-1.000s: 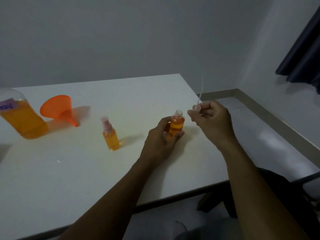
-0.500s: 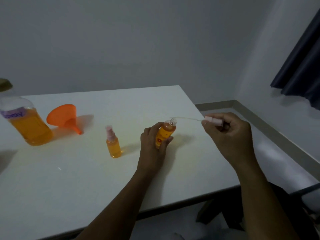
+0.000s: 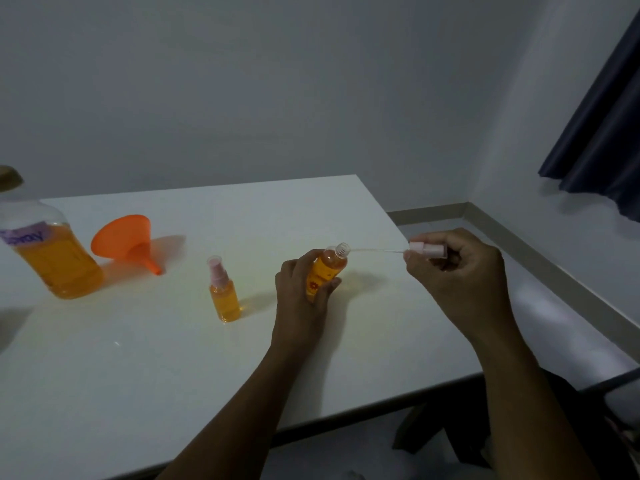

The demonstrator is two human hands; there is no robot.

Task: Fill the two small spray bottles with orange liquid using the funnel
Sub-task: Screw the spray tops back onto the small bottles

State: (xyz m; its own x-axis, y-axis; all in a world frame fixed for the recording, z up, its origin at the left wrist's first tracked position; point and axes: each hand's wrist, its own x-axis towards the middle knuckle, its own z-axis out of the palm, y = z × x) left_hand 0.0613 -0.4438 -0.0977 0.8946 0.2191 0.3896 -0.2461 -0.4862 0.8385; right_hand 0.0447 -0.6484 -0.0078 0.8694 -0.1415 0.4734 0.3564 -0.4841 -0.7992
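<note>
My left hand (image 3: 300, 292) grips a small spray bottle (image 3: 329, 270) full of orange liquid, tilted to the right with its neck uncapped. My right hand (image 3: 457, 282) pinches the pink spray cap (image 3: 426, 250), held sideways. The cap's thin clear tube points left, and its tip sits at the bottle's mouth. A second small spray bottle (image 3: 223, 296), orange-filled with its pink cap on, stands upright on the white table (image 3: 138, 358) left of my left hand. The orange funnel (image 3: 126, 239) lies on its side further left.
A large clear bottle (image 3: 52, 252), about half full of orange liquid, stands at the table's left edge. The table's right edge runs just beyond my right hand, with floor and wall skirting past it. A dark curtain (image 3: 602, 133) hangs at the right.
My left hand tilted the open bottle from upright to the right. My right hand turned the cap from tube-up to sideways and brought the tube's tip to the bottle's mouth.
</note>
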